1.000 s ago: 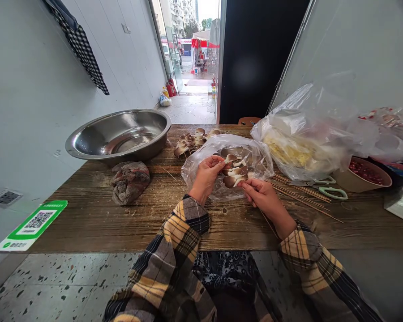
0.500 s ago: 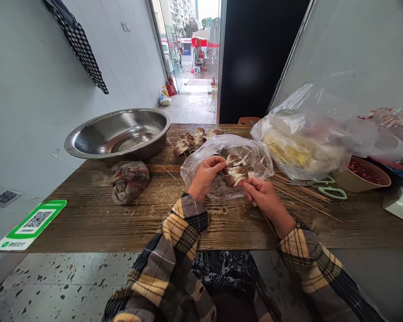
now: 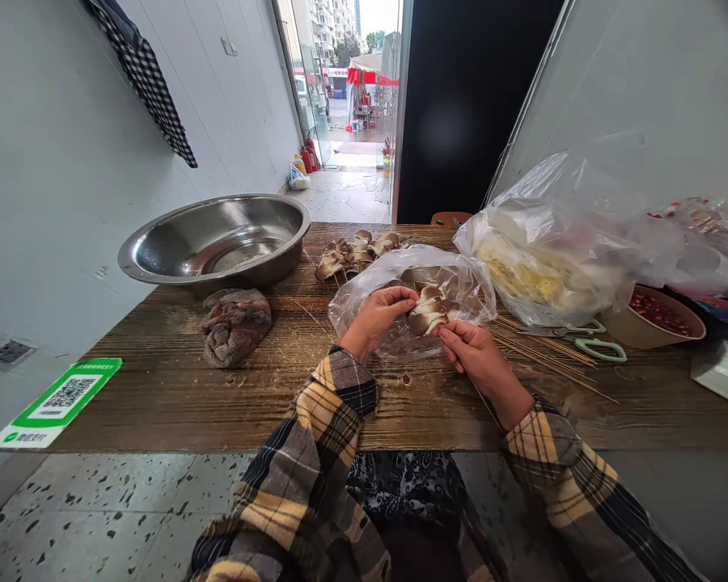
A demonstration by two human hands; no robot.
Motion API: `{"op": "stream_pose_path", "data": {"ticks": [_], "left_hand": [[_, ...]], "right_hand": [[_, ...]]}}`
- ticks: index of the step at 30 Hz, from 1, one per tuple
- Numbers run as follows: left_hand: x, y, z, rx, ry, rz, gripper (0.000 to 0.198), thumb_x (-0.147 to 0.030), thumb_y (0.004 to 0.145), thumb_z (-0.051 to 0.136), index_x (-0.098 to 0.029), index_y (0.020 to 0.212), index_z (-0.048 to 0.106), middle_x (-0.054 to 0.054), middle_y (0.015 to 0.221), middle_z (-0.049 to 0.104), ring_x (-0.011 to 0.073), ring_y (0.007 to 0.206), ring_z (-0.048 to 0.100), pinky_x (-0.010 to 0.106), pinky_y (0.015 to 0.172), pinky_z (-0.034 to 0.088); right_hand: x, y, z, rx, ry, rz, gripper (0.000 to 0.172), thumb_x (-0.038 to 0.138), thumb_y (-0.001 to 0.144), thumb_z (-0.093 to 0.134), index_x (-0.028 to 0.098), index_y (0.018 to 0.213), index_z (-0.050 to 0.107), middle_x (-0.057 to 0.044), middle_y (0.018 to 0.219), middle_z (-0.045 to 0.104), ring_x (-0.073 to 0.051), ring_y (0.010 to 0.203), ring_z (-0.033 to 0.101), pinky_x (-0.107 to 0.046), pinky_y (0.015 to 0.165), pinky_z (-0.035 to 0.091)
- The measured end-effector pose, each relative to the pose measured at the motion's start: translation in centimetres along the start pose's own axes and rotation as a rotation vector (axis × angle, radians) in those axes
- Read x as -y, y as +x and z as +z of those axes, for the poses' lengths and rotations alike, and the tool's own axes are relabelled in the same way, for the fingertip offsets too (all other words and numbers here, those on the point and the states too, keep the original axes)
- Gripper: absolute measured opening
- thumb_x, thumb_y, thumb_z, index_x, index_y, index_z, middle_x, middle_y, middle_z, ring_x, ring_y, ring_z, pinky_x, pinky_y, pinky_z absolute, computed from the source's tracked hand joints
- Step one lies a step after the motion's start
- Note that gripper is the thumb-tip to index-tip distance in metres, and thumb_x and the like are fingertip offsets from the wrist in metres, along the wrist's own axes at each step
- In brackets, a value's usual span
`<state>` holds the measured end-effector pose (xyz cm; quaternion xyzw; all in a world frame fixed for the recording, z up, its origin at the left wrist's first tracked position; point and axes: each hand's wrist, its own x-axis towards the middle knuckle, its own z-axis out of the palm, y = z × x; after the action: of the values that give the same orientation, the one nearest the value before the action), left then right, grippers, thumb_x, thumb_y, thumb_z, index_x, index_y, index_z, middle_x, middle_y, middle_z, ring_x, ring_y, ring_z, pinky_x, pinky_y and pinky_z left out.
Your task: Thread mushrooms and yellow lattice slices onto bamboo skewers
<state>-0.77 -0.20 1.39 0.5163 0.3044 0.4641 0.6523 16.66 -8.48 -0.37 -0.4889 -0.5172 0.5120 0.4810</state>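
Brown-capped mushrooms [image 3: 428, 314] sit threaded on a thin skewer [image 3: 484, 398], held over a clear plastic bag [image 3: 359, 297] that has more mushrooms inside. My left hand [image 3: 379, 317] pinches the upper left edge of the held mushrooms between thumb and fingers. Closed around the skewer just below the caps is my right hand [image 3: 479, 360]; the stick's lower end sticks out under it. Behind the bag lies a pile of skewered mushrooms [image 3: 355, 252]. Several bare skewers [image 3: 558, 368] rest on the table to the right.
A large steel basin [image 3: 218, 242] stands at the back left, with a grey-brown cloth [image 3: 236, 327] in front. To the right are green-handled scissors [image 3: 600, 349], a plastic bag with yellow food [image 3: 527, 271], a bowl of red contents [image 3: 655, 319] and white napkins [image 3: 725, 373]. A QR-code card [image 3: 61, 402] lies on the left.
My left hand has shifted slightly right along the mushrooms, and the held caps are turned a little. My right hand keeps its grip on the skewer almost unmoved.
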Motion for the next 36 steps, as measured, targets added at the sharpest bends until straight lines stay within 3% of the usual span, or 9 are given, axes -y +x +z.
{"op": "stream_pose_path", "data": {"ticks": [8,12,16,26,31,36], "left_hand": [[0.2,-0.2,0.7,-0.042,-0.297,-0.119,0.032,-0.043,0.071,0.075,-0.014,0.081,0.067,0.002,0.075,0.062,0.0103,0.064,0.056,0.022,0.057,0.045],[0.3,-0.3,1.1,-0.025,-0.255,-0.155,0.038,-0.043,0.062,0.082,-0.013,0.081,0.068,0.003,0.074,0.063,0.0097,0.062,0.055,0.022,0.056,0.043],[0.3,-0.4,1.4,-0.073,-0.181,-0.103,0.037,-0.039,0.054,0.087,-0.013,0.074,0.069,0.0,0.068,0.062,0.0069,0.058,0.05,0.02,0.053,0.038],[0.1,-0.6,1.3,-0.136,-0.13,-0.112,0.037,-0.041,0.056,0.085,-0.013,0.071,0.066,-0.001,0.062,0.056,0.0062,0.052,0.047,0.019,0.047,0.037],[0.1,-0.5,1.5,-0.086,-0.295,-0.201,0.035,-0.034,0.055,0.086,-0.014,0.072,0.063,-0.001,0.066,0.059,0.0082,0.055,0.053,0.021,0.051,0.043],[0.3,-0.4,1.6,-0.076,-0.294,-0.209,0.037,-0.039,0.059,0.085,-0.013,0.076,0.065,0.0,0.07,0.062,0.0089,0.058,0.055,0.022,0.052,0.044]], "right_hand": [[0.0,0.1,0.1,-0.009,0.027,-0.039,0.036,0.052,0.081,0.064,0.016,0.088,0.066,0.007,0.05,0.044,-0.006,0.04,0.032,-0.019,0.036,0.024],[-0.2,0.1,0.1,-0.009,0.006,-0.034,0.036,0.052,0.081,0.063,0.017,0.089,0.066,0.007,0.05,0.044,-0.006,0.04,0.032,-0.02,0.036,0.024],[-0.2,0.1,0.2,-0.018,-0.024,-0.023,0.036,0.051,0.08,0.064,0.017,0.089,0.067,0.007,0.051,0.046,-0.007,0.041,0.035,-0.02,0.037,0.025],[-0.6,0.2,0.2,-0.163,-0.305,-0.242,0.031,0.046,0.083,0.061,0.016,0.082,0.072,0.004,0.052,0.05,-0.01,0.047,0.042,-0.024,0.048,0.032],[-0.7,0.2,0.2,-0.185,-0.344,-0.266,0.028,0.043,0.084,0.061,0.017,0.084,0.072,0.002,0.055,0.053,-0.012,0.05,0.045,-0.025,0.05,0.035],[-0.8,0.3,0.1,-0.189,-0.33,-0.239,0.03,0.045,0.084,0.059,0.018,0.086,0.072,0.003,0.052,0.052,-0.012,0.047,0.045,-0.025,0.048,0.034]]}}
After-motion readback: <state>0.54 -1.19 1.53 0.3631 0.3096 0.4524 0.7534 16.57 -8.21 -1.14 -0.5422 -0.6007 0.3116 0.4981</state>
